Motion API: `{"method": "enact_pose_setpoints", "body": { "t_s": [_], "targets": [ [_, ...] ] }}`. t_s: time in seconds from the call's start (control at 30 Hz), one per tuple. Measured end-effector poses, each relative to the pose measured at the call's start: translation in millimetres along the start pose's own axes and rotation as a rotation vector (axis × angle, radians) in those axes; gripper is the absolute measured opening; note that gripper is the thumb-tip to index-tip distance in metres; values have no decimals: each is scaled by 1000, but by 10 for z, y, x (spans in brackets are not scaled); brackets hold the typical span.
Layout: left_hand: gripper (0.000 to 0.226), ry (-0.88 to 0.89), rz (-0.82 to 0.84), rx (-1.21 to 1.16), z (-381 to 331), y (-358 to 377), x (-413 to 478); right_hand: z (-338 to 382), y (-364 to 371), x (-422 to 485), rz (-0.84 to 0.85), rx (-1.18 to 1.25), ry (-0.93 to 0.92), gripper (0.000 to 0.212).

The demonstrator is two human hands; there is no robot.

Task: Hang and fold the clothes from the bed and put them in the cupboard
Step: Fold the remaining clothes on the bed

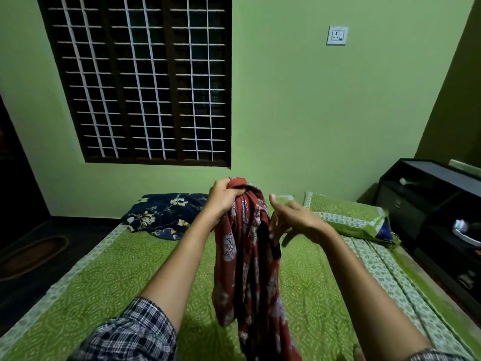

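Head cam, left to right.

- Far left: dark floor strip with an oval mat point(33, 254) beside the bed.
- Back wall: big window point(140, 82), dark frame, white grille.
- Bed point(104, 269) fills the lower frame, under a green printed sheet with a pale patterned border. A navy floral pillow point(164, 214) lies at the head end, left of centre.
- Left arm comes in from bottom left, with a plaid sleeve point(135, 332) pushed up above the elbow.
- Left hand point(223, 196): raised mid-frame, fingers curled tight round the bunched top of the red printed garment point(247, 256).
- The garment hangs straight down from that grip in loose vertical folds, above the sheet. Its lower end drops out of frame at the bottom, so I can't tell whether it touches the bed.
- Right hand point(289, 220): just right of the garment, at upper-fold height. Thumb is up and apart, fingers are loosely extended down and to the left, nothing gripped. The fingertips are motion-blurred at the cloth's right edge, so contact can't be confirmed.
- Wall, upper right: white switch plate point(337, 35).
- Green pillow point(346, 217), matching the sheet, lies at the head end on the right.
- Far right: black shelf unit point(429, 204) against the bed's side, with small items on its shelves too dim to identify.
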State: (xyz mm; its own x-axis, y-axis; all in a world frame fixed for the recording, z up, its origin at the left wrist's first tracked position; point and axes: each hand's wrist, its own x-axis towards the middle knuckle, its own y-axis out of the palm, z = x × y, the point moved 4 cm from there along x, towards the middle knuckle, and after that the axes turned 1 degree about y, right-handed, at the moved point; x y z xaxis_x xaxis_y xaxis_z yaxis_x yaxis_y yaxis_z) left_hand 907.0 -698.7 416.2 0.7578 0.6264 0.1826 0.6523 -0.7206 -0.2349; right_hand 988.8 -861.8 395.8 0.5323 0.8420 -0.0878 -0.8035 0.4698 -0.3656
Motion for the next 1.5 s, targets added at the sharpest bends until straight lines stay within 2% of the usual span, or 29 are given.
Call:
{"method": "enact_pose_setpoints", "body": {
  "t_s": [0.07,0.13,0.2,0.27,0.37,0.4,0.47,0.53,0.57,0.6,0.63,0.67,0.7,0.77,0.8,0.93,0.97,1.03,1.07,1.1,1.13,1.2,1.27,1.33,1.4,1.43,1.47,1.5],
  "targets": [
    [20,27,-1,-9,-56,30,18,-119,171,-12,188,-77,155,88],
    [20,46,-3,14,-80,54,14,-172,258,29,163,-72,181,86],
    [18,41,-30,27,-60,39,8,-158,288,99,42,81,83,83],
    [15,55,-45,21,-46,4,-3,-105,269,152,-113,240,-70,66],
    [17,72,1,9,-29,-17,-55,-14,343,186,-203,260,-189,13],
    [20,68,-3,-15,-14,-44,-69,-6,343,212,-214,272,-177,12],
    [30,39,-59,-100,33,-176,-98,33,265,220,-211,364,-146,23],
    [28,-20,-91,-263,116,-352,-96,49,72,210,-206,681,-194,18],
    [27,-73,-84,-364,172,-440,-98,50,-54,176,-187,968,-262,5],
    [30,-133,-90,-487,245,-516,-86,17,-178,166,-178,1221,-348,13],
    [31,-191,-116,-557,320,-594,-74,-29,-253,167,-153,1351,-376,31],
    [30,-231,-141,-575,409,-664,-35,-121,-300,193,-154,1329,-318,41],
    [28,-259,-163,-502,478,-713,-7,-211,-306,214,-175,1193,-219,39],
    [26,-292,-228,-343,602,-778,49,-312,-267,250,-184,736,1,9],
    [24,-307,-258,-299,654,-787,79,-350,-288,266,-212,619,54,7],
    [20,-312,-374,24,818,-858,146,-514,-493,241,-364,577,74,14],
    [16,-328,-401,152,833,-889,125,-567,-574,234,-426,406,87,13],
    [24,-345,-435,430,852,-952,80,-594,-724,176,-546,-179,185,8],
    [31,-335,-436,538,861,-978,81,-609,-769,159,-574,-376,225,4],
    [34,-338,-432,597,838,-992,53,-600,-762,130,-580,-475,240,4],
    [32,-334,-423,633,836,-983,49,-612,-749,108,-580,-492,222,8],
    [17,-323,-369,659,795,-922,22,-622,-698,87,-542,-351,98,17],
    [14,-282,-218,571,745,-857,-16,-616,-598,27,-368,-172,-28,32],
    [13,-288,129,224,686,-774,-141,-560,-532,-97,-101,-84,-69,37],
    [11,-246,470,-128,569,-719,-335,-476,-482,-230,196,66,-141,18],
    [12,-200,531,-288,520,-735,-383,-431,-476,-279,284,180,-176,13],
    [18,-167,528,-464,459,-747,-408,-394,-483,-303,276,282,-188,12],
    [29,-159,466,-583,438,-755,-387,-412,-523,-254,176,385,-171,10]
  ]
}}
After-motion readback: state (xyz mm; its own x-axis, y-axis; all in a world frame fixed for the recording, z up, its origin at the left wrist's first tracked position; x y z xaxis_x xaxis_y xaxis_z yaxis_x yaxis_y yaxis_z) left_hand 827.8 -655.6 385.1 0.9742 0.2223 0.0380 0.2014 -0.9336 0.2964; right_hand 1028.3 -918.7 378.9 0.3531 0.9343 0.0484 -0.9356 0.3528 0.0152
